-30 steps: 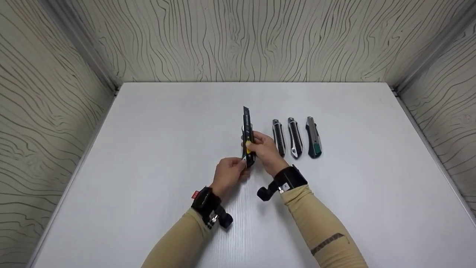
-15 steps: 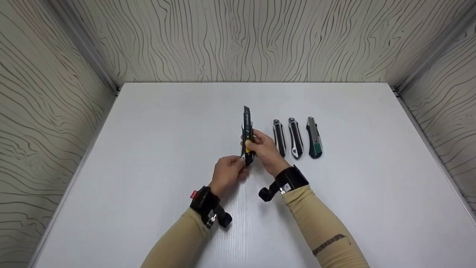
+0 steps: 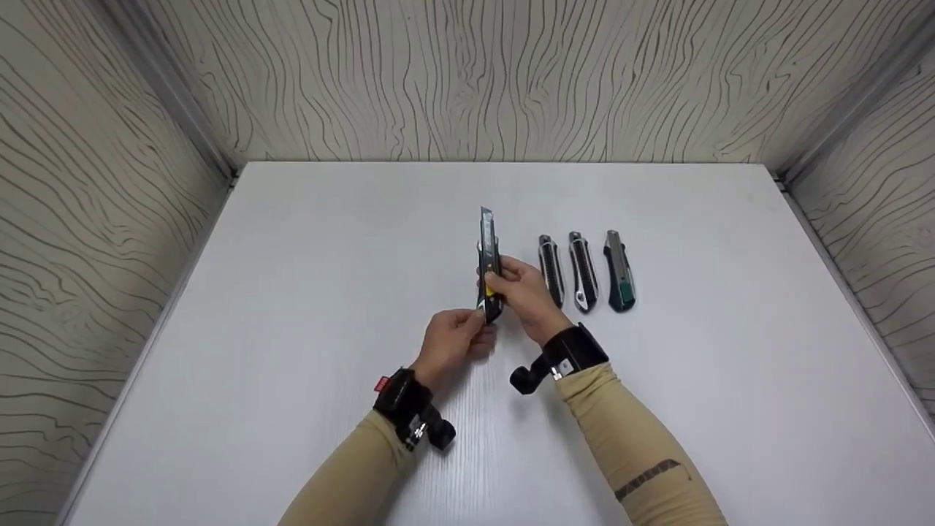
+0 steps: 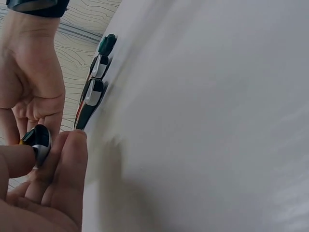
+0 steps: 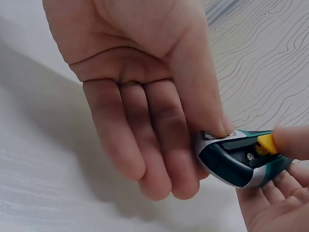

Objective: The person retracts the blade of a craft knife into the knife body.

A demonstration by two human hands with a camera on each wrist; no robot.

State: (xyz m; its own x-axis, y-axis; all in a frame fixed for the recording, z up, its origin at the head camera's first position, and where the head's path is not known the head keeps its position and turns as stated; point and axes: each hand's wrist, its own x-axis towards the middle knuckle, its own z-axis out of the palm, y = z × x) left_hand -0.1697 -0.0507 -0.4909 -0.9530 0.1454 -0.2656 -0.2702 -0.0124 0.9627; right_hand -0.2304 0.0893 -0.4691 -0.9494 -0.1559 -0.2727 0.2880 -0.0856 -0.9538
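Observation:
Both hands hold a black and green utility knife (image 3: 485, 256) at mid-table, its blade end pointing away from me. My right hand (image 3: 524, 292) grips the handle, thumb on the yellow slider (image 5: 266, 145). The butt end is pinched by my left hand (image 3: 449, 337) between thumb and fingers; the left wrist view shows the white-trimmed end (image 4: 42, 149) between them. A bright blade tip (image 3: 486, 212) shows at the front. In the right wrist view, the left hand's other fingers (image 5: 166, 140) lie beside the knife. Part of the handle is hidden by the right hand.
Right of the hands, three more utility knives lie side by side on the white table (image 3: 307, 241): a black and white one (image 3: 551, 270), a similar one (image 3: 584, 272), and one with a green slider (image 3: 621, 270). Wood-patterned panels (image 3: 467, 80) enclose the back and sides.
The knife has tilted slightly, so its front now looks silvery rather than dark. Both hands keep their hold and have hardly moved. The three other knives lie as before.

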